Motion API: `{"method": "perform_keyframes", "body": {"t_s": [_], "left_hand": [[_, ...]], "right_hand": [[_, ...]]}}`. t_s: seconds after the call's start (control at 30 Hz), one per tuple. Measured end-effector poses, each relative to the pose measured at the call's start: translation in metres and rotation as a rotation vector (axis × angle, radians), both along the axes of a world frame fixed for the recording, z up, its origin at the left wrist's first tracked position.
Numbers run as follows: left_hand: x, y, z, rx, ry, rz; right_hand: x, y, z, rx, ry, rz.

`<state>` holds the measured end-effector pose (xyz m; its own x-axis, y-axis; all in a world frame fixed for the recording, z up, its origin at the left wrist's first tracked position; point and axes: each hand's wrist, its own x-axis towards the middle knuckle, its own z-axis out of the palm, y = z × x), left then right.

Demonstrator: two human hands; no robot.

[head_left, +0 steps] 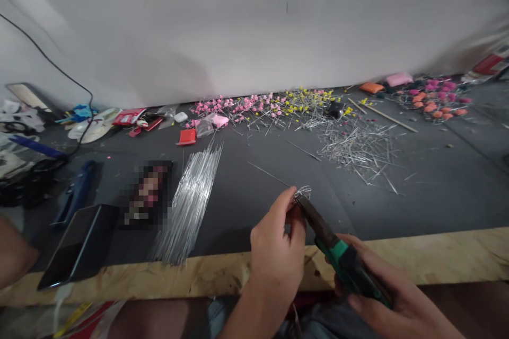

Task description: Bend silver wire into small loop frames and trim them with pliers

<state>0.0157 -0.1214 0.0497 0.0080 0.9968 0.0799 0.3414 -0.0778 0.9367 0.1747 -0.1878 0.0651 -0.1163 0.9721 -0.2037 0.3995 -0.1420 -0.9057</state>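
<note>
My left hand (pixel 276 246) pinches a thin silver wire (pixel 303 191) that is bent into small loops at its tip. My right hand (pixel 387 296) is wrapped round the green handles of a pair of pliers (pixel 332 246), whose dark jaws close on the same looped wire. Both hands hover over the near edge of the dark work mat (pixel 246 190), above the wooden table edge (pixel 437 257). A bundle of straight silver wires (pixel 191 204) lies to the left of my left hand.
Cut wire pieces (pixel 358 145), pink (pixel 238 106) and yellow bead-tipped stems (pixel 310 98) and orange and magenta flowers (pixel 435 98) lie along the white wall. A dark phone (pixel 77 246), a blue tool (pixel 75 190) and assorted clutter (pixel 99 122) sit at the left.
</note>
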Motion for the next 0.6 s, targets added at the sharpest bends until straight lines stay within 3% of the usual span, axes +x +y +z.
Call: {"method": "perform_keyframes", "body": {"t_s": [0.17, 0.47, 0.6], "left_hand": [[0.0, -0.004, 0.003, -0.012, -0.104, -0.01], [-0.011, -0.013, 0.008, -0.098, -0.317, -0.157], [-0.017, -0.015, 0.01, -0.086, -0.374, -0.221]], "right_hand": [[-0.003, 0.003, 0.005, 0.058, -0.061, 0.002], [0.001, -0.002, 0.003, 0.163, -0.171, 0.057], [0.001, -0.002, 0.008, 0.141, -0.161, 0.108]]}}
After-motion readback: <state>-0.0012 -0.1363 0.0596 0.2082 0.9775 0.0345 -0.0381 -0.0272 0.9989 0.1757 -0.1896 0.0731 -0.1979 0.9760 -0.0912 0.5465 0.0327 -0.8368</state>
